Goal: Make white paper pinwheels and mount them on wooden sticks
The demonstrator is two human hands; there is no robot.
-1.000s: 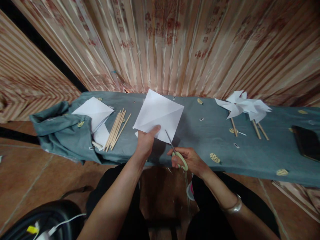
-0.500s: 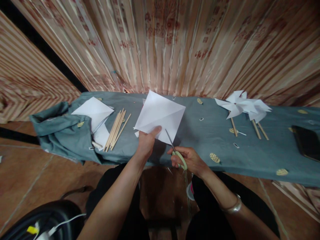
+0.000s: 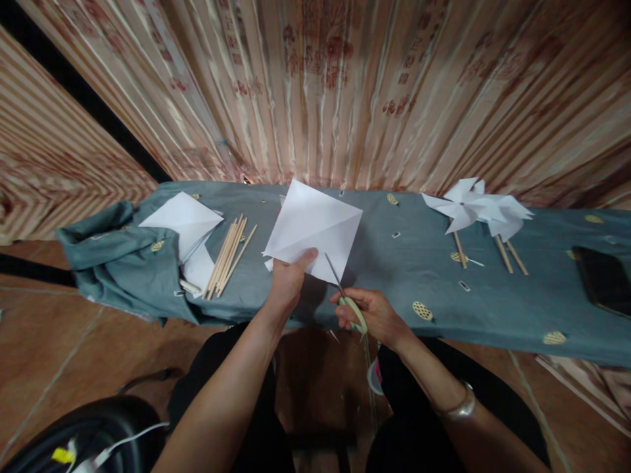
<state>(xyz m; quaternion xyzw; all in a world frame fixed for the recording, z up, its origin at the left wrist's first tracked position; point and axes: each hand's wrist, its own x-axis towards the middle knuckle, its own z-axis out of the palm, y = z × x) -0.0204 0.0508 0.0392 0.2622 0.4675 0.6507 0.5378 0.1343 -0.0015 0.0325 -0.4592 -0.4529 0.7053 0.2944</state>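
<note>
My left hand (image 3: 290, 276) pinches the near edge of a creased white sheet of paper (image 3: 315, 220), thumb on top and fingers hidden beneath. The square sheet is held tilted above the cloth, one corner pointing toward me. In my right hand (image 3: 369, 310) is a pair of scissors (image 3: 353, 314) with pale green handles. One blade lies over the paper near that close corner, pointing inward; the other blade is hidden. To the left, several thin wooden sticks (image 3: 227, 259) lie in a bundle beside a stack of white paper squares (image 3: 180, 217).
White paper pinwheels (image 3: 463, 205) on wooden sticks lie on the right of the narrow table with its grey-green cloth (image 3: 384, 276). A dark phone (image 3: 604, 279) rests at the far right. Bunched cloth (image 3: 123, 263) hangs at the left end. A pleated curtain (image 3: 320, 98) stands behind.
Almost nothing differs. The paper, scissors and both hands hold nearly the same pose, and the whole view has shifted very slightly.
</note>
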